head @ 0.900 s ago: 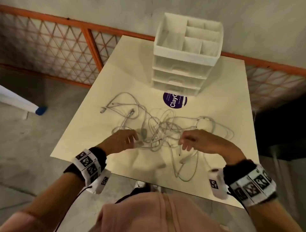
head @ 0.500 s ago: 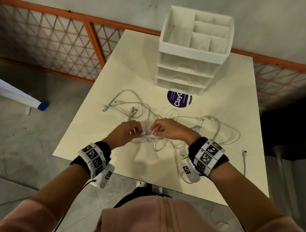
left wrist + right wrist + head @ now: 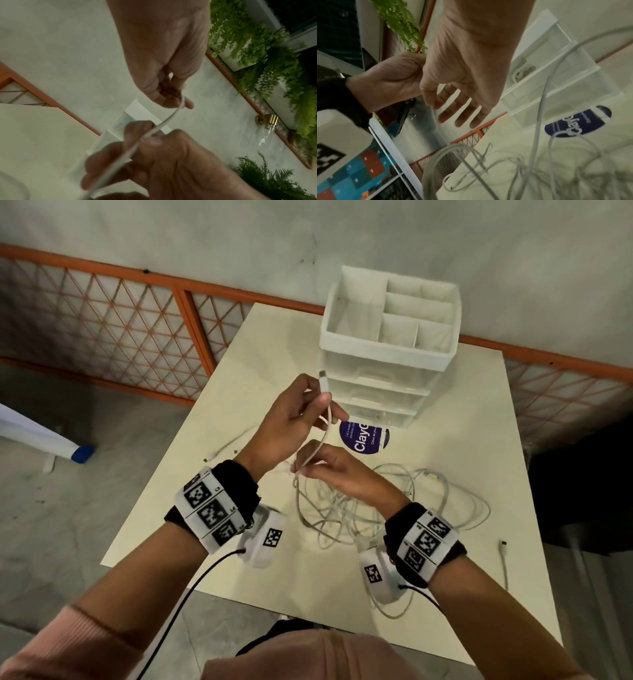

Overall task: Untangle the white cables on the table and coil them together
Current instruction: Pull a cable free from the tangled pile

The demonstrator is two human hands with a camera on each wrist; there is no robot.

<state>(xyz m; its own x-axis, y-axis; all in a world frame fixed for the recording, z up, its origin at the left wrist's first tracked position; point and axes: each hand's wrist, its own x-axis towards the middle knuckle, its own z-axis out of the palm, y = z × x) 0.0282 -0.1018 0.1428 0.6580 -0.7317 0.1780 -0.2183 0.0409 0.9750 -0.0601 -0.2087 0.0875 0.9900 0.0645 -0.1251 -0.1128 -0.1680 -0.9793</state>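
Left hand (image 3: 291, 419) pinching one white cable (image 3: 327, 419) below its plug, right hand (image 3: 337, 474) pinching it lower, at 6 o'clock; tangled cables (image 3: 394, 508) on table (image 3: 472, 419).

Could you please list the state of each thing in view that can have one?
Left hand: raised, pinching a cable below its plug.
Right hand: pinching the same cable lower down.
Cables: tangled on the table.
Drawers: closed.
Top tray: open; nothing visible inside.
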